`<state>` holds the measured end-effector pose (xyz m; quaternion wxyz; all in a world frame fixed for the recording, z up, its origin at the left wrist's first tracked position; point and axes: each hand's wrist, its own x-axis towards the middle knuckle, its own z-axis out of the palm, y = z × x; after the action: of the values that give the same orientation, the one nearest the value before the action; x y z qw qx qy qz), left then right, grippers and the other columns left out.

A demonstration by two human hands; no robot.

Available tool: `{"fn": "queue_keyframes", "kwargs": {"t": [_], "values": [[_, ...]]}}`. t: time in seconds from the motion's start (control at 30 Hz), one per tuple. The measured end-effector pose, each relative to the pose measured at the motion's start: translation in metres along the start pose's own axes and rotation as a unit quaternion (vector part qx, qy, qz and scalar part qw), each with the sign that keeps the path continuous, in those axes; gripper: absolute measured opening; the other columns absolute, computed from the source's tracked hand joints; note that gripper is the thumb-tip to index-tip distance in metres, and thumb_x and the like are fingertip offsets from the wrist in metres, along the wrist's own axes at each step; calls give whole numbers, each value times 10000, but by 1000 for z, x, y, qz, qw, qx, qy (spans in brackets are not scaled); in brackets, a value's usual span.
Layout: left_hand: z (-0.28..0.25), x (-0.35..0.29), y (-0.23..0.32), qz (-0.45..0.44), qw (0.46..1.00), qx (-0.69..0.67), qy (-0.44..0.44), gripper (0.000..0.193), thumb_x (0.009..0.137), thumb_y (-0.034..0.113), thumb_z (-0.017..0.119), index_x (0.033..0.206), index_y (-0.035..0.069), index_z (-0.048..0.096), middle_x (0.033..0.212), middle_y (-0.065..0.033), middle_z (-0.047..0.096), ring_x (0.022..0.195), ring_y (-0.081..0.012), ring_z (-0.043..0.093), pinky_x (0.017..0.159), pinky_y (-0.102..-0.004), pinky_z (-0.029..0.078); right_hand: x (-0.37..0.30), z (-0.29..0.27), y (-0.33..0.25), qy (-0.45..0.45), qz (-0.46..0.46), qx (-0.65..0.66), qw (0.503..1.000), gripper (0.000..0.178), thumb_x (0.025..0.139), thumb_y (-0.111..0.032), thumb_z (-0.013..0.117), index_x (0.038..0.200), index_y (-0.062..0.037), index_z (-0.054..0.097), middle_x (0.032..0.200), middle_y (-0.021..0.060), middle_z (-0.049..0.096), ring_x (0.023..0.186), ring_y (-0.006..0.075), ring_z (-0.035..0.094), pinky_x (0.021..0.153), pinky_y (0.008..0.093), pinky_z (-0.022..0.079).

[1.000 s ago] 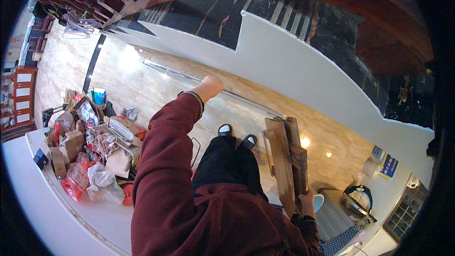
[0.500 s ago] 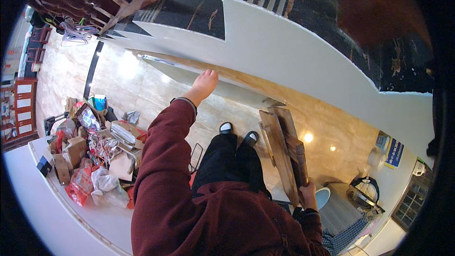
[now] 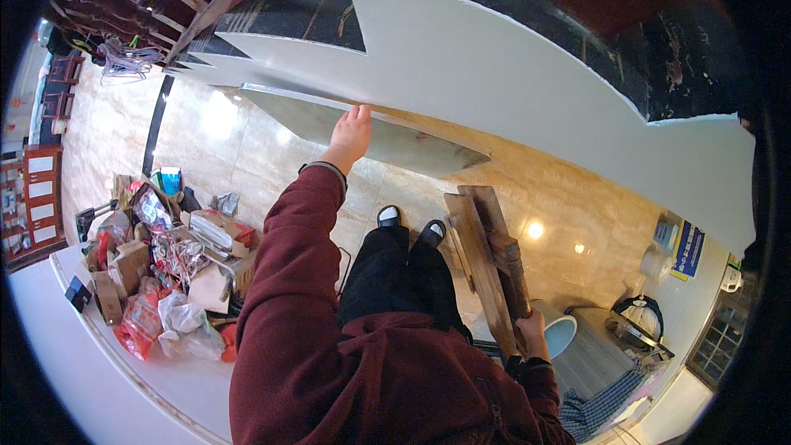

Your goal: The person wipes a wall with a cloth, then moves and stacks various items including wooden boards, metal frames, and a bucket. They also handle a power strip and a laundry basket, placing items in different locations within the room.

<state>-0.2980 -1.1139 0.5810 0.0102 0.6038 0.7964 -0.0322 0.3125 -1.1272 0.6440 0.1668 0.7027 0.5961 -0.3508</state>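
Observation:
My left hand reaches forward, its fingers closed over the upper edge of a large flat pale panel. The panel stands on edge on the floor, beside the white side wall of a staircase. Low at my right side, my right hand grips the near end of several long brown wooden pieces, bunched together and slanting away from me. How these pieces are joined, if at all, I cannot make out.
Dark stair treads and a wooden railing rise ahead. On the left a white surface carries a heap of cardboard, bags and packaging. To my right are a light-blue basin and a grey mat-like surface.
The panel's top edge has swung out from the staircase wall, and more of its face shows. My left hand has come slightly left and now grasps that edge. The right hand keeps its wooden pieces.

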Motion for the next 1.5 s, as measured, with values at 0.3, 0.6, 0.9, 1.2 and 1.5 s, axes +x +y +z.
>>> {"fn": "queue_keyframes", "kwargs": {"t": [0.3,0.6,0.9,1.2,1.5], "values": [[-17,8,6,-36,994,-82,-62,312,740,87,441,1027,-31,479,1068,-119,410,995,-243,414,843,-317,380,-6,-3,11,4,-8,-47,999,328,544,-141,565,840,-1,581,746,198,592,755,316,583,663,365,446],[-15,-9,14,22,998,-55,18,341,728,96,449,1049,-18,466,1067,-147,432,1042,-282,409,892,-344,348,-15,-19,-18,-28,-11,-37,999,361,543,-141,575,879,-9,578,755,198,593,760,317,582,668,369,442],[-16,-178,47,-159,962,-187,-122,449,719,132,522,1149,58,417,1171,-192,378,1077,-339,386,880,-393,364,-9,-22,-53,-65,-132,-95,985,329,562,-175,566,852,-21,579,757,217,580,753,332,576,645,368,446],[-2,-333,9,-358,891,-261,-100,479,717,162,544,1156,27,409,1131,-229,394,1033,-356,416,872,-382,367,-21,7,-169,-117,-247,-236,932,329,584,-207,561,853,-19,568,816,201,579,793,333,560,688,390,449],[24,-401,-76,-438,841,-304,-88,449,728,170,539,1138,23,428,1083,-231,423,1009,-352,432,868,-377,371,-41,84,-331,-138,-334,-322,875,342,561,-204,561,863,-45,573,835,173,584,806,319,556,685,393,453]]}}
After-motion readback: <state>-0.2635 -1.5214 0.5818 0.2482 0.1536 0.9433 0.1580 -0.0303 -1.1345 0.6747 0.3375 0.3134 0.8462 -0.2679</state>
